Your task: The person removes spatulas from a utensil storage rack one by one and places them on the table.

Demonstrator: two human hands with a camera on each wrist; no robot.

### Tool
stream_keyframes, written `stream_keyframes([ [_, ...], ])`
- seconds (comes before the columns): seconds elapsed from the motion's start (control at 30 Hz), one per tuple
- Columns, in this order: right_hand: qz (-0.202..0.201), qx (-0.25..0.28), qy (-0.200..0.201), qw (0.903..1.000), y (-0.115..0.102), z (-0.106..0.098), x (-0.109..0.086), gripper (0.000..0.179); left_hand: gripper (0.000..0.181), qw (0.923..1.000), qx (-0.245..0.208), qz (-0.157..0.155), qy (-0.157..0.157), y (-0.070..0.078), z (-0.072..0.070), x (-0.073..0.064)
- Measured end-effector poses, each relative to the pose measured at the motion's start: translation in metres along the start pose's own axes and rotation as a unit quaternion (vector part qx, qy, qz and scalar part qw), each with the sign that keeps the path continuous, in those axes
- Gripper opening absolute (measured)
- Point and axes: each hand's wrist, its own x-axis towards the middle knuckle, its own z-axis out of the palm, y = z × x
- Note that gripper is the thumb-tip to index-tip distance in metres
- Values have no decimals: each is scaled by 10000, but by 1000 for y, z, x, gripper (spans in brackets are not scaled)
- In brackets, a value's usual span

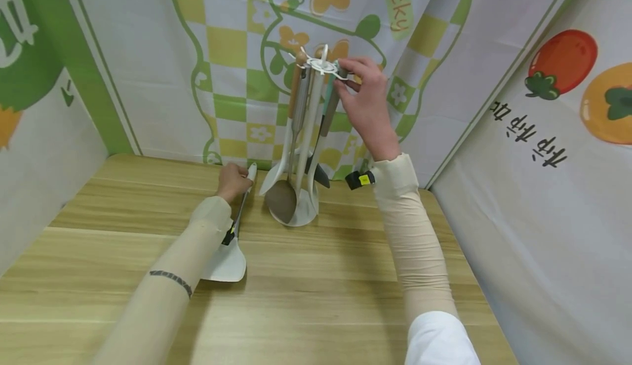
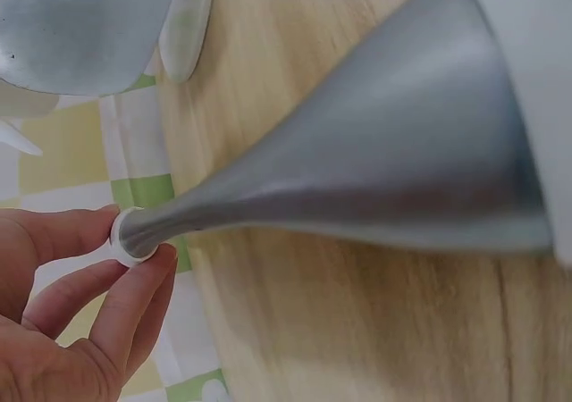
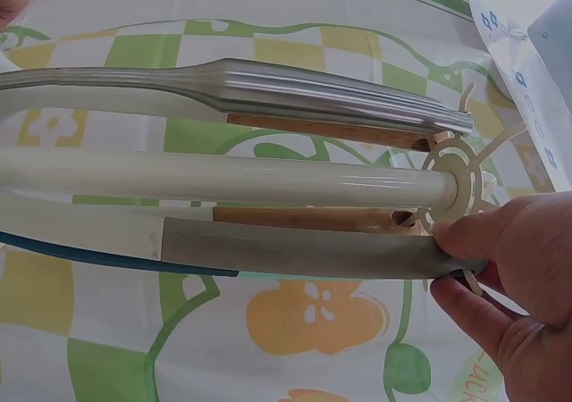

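Observation:
My left hand point(image 1: 233, 183) pinches the white handle of a spatula point(image 1: 231, 263), whose broad white blade points toward me over the table. In the left wrist view, thumb and fingertips close round the handle, with the metal shank point(image 2: 357, 152) running away from them. At the top of a white utensil rack point(image 1: 323, 67), my right hand point(image 1: 366, 96) pinches the upper end of a grey handle point(image 3: 304, 247) between thumb and fingers. That handle continues into a white shaft and hangs at the rack's right side, close to the hooks. Its lower end is partly hidden among other utensils.
Several other utensils hang round the rack's pole point(image 3: 331, 180), among them a brownish ladle point(image 1: 282, 200) and a wooden-topped handle point(image 1: 295, 90). The rack stands on the wooden table point(image 1: 316, 310) near its back edge, before a patterned cloth point(image 1: 229, 52).

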Motion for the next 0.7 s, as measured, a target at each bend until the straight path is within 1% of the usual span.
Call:
stream_keyframes([
  [0.17,-60,-5,70,10000,1,1,0,31,36,9993,58,-230,-277,-3,1,1],
  [0.23,-72,8,92,9999,1,1,-1,31,39,9983,167,-318,-464,-4,1,1],
  [0.33,-43,63,107,9999,1,1,-2,31,43,9968,336,-381,-623,-5,2,2],
  [0.43,3,101,116,9999,0,0,-2,32,44,9962,393,-398,-669,-5,2,3],
  [0.7,48,120,86,9999,0,2,-2,31,44,9957,255,-534,-719,-6,2,2],
])
